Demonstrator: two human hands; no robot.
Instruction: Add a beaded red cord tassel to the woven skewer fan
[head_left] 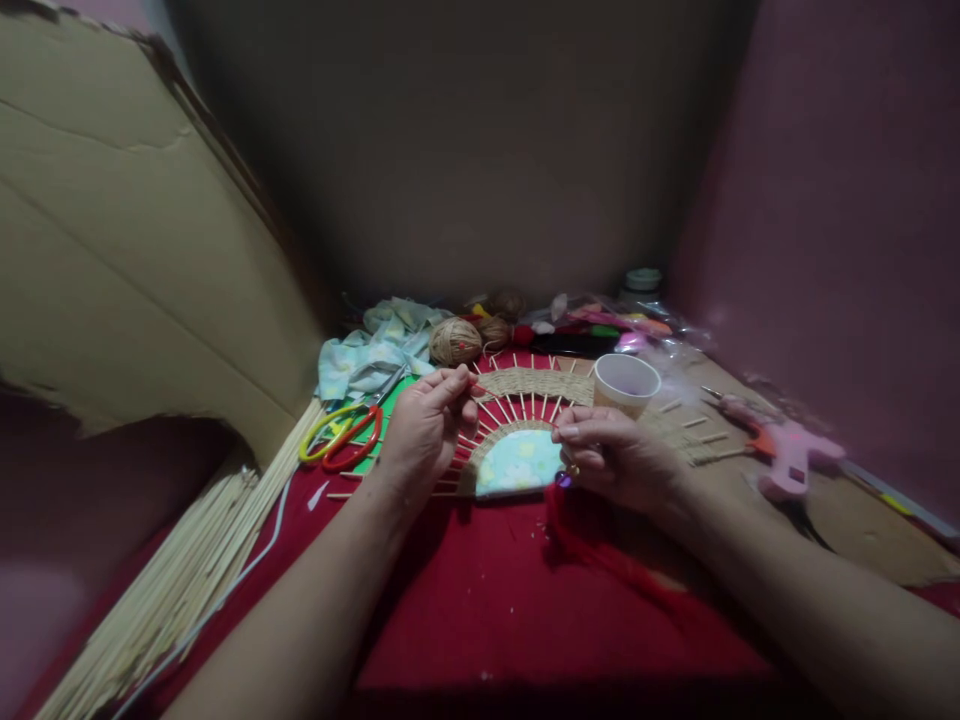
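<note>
My left hand (433, 420) is closed in a pinch above the left part of a half-round woven fan (534, 383). A thin reddish strand seems to show at its fingertips, too fine to make out. Thumb and fingers of my right hand (611, 455) are pinched together at the fan's right side. Beneath them hang a shiny purple bead (563, 480) and a red tassel (600, 555), whose strands trail down to the right. The fan has thin sticks spreading outward, a woven twine band, and a pale blue patterned cloth centre (519, 462).
Scissors with red and yellow handles (352, 440) lie left, near a bundle of thin sticks (187, 580). Behind are twine balls (455, 342) and patterned fabric (375, 350). A paper cup (628, 385) and pink glue gun (799, 450) stand right. Cardboard (150, 220) leans at left.
</note>
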